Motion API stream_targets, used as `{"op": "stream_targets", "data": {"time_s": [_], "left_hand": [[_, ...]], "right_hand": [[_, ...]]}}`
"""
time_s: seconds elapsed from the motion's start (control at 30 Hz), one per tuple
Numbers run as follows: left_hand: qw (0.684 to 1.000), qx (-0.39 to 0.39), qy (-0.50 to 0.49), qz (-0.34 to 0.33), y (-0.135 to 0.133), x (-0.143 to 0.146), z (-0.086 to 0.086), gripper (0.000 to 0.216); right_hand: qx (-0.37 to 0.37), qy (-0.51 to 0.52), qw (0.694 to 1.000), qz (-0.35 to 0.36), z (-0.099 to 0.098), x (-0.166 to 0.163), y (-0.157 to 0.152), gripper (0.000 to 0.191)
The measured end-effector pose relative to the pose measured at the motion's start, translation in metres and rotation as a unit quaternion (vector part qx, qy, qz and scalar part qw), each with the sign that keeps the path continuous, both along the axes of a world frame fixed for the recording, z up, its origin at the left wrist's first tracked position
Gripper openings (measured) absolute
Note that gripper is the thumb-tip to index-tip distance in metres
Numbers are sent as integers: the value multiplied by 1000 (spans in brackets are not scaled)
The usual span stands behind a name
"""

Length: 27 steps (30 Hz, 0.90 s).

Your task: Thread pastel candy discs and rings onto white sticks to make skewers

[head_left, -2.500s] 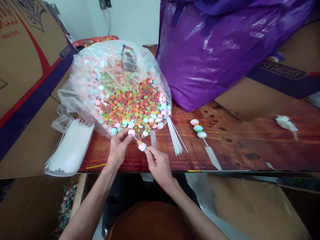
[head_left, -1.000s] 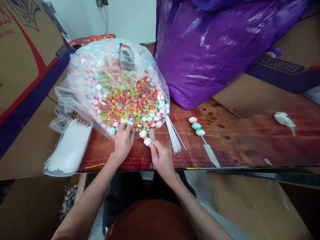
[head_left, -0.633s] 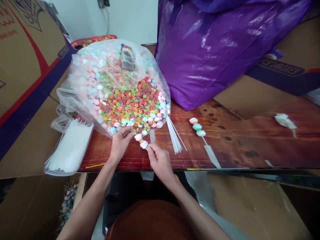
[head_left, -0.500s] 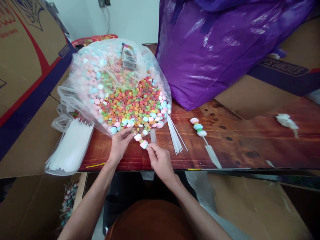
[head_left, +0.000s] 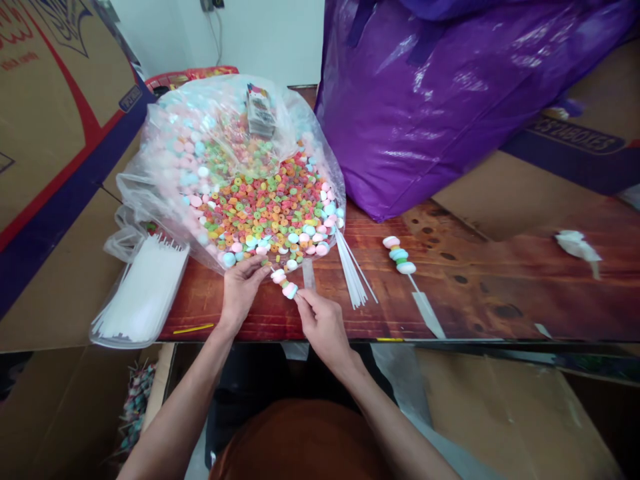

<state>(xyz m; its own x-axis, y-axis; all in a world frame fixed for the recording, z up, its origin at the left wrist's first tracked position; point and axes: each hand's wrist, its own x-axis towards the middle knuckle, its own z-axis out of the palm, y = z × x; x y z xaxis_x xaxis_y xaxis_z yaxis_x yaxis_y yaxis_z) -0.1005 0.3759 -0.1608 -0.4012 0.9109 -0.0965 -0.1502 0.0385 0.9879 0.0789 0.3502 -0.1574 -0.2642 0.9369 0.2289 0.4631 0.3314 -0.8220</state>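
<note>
My right hand (head_left: 320,323) pinches the lower end of a thin white stick carrying several pastel candy pieces (head_left: 284,283). My left hand (head_left: 241,288) is closed at the stick's upper tip, fingertips pinched on a small candy at the mouth of a big clear bag of coloured candy rings and pastel discs (head_left: 260,207). A finished candy skewer (head_left: 403,261) lies on the wooden table (head_left: 480,287) to the right. Loose white sticks (head_left: 353,270) lie fanned beside the bag.
A clear pack of white sticks (head_left: 143,297) rests at the table's left edge. A large purple plastic bag (head_left: 440,100) and cardboard boxes (head_left: 560,167) crowd the back and right. A crumpled white scrap (head_left: 577,245) lies far right. More cardboard (head_left: 50,120) stands left.
My left hand dipped into the bag's mouth, then came back to the stick's tip. More candy pieces now sit on the stick held by my right hand.
</note>
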Motion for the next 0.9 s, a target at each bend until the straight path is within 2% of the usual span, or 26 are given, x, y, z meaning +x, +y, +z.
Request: {"op": "stream_targets", "data": {"time_s": [0.1, 0.23, 0.3, 0.43, 0.53, 0.73, 0.9], "left_hand": [[999, 6, 32, -14, -2, -2, -2, 36], [986, 56, 153, -31, -5, -4, 0, 21], [984, 62, 166, -35, -6, -5, 1, 18], [999, 0, 20, -41, -7, -5, -1, 27], [996, -22, -65, -50, -7, -7, -1, 37], [992, -49, -84, -83, -7, -13, 8, 40], [986, -79, -85, -121, -9, -22, 15, 38]], "right_hand": [[4, -15, 1000, -4, 0, 0, 0, 30], [-2, -35, 999, -4, 1, 1, 1, 29], [1, -31, 1000, -2, 1, 2, 2, 29], [7, -7, 1000, 22, 2, 4, 3, 29], [9, 7, 999, 34, 1, 4, 3, 29], [-4, 12, 999, 43, 0, 4, 2, 29], [4, -18, 993, 114, 6, 11, 8, 28]]}}
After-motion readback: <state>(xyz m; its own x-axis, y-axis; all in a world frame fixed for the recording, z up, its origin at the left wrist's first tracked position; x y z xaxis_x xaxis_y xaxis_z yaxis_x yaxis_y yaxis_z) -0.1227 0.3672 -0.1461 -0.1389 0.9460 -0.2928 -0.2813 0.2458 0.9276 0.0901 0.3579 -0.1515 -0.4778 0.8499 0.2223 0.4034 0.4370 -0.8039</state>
